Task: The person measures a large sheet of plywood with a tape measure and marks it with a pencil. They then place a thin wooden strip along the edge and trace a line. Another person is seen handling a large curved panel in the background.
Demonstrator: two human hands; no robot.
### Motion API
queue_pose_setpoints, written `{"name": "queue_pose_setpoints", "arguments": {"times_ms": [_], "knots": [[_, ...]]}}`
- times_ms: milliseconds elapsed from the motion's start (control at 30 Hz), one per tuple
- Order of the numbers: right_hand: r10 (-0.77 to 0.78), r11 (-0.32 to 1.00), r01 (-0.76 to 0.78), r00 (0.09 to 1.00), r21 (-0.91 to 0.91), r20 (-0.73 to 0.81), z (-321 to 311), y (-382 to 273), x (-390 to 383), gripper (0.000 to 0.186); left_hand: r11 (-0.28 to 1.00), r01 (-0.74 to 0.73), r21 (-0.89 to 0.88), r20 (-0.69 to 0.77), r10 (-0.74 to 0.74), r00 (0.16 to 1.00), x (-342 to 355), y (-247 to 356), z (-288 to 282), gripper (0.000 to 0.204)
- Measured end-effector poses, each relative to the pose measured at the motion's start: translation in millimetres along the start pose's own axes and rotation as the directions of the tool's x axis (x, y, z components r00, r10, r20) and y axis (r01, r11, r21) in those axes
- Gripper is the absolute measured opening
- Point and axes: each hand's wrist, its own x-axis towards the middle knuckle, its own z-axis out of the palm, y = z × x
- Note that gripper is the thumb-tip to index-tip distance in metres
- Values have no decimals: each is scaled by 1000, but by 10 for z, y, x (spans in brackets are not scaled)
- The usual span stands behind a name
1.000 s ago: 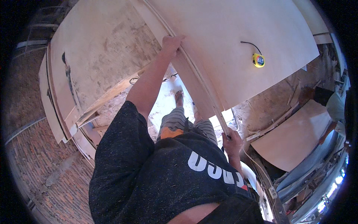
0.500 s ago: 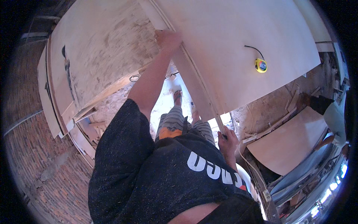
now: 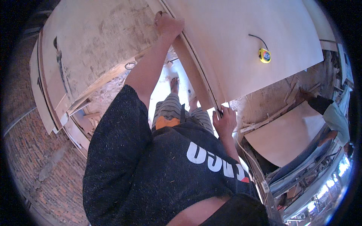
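Observation:
A long narrow wooden strip (image 3: 199,69) runs along the left edge of a large pale wooden panel (image 3: 241,22). My left hand (image 3: 168,25) reaches far forward, its fingers curled round the strip and the board edge beside it. At the near end, my right hand (image 3: 226,121) is closed on the strip with bent fingers. A small dark thing shows by its fingertips, too small to name. On the panel lies a yellow tape measure (image 3: 265,56) with a dark strap, away from both hands.
A stained board (image 3: 109,34) lies at the left, with a dark slender tool (image 3: 59,62) on it. Brick wall (image 3: 34,162) stands beyond. Right of me are a leaning pale sheet (image 3: 288,133), wood scraps, and another person's sleeve (image 3: 336,118). My feet stand in the gap between the boards.
My right hand has slid forward along the strip, and less of the strip sticks out toward me. My left hand has moved slightly farther forward. The view has shifted a little.

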Motion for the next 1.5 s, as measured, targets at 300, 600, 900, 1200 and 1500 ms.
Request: {"name": "queue_pose_setpoints", "arguments": {"times_ms": [300,600,900,1200,1500], "knots": [[6,1000,-5,999,-16,42,80,-248,407,34,988,-75,-134,-322,29,946,-548,-15,-95,91],[24,1000,-24,995,-7,96,82,-247,487,32,324,770,-550,723,-277,633,-2634,-463,47,75],[4,999,-3,999,-39,32,169,-208,453,32,-164,806,-569,811,51,583,-2651,-92,68,65],[-15,1000,15,1000,2,-12,109,-263,433,27,157,596,-787,608,38,793,-2807,45,-156,72],[-64,998,63,997,-25,-53,92,-287,424,28,169,514,-841,531,70,845,-2812,61,-162,88]]}}
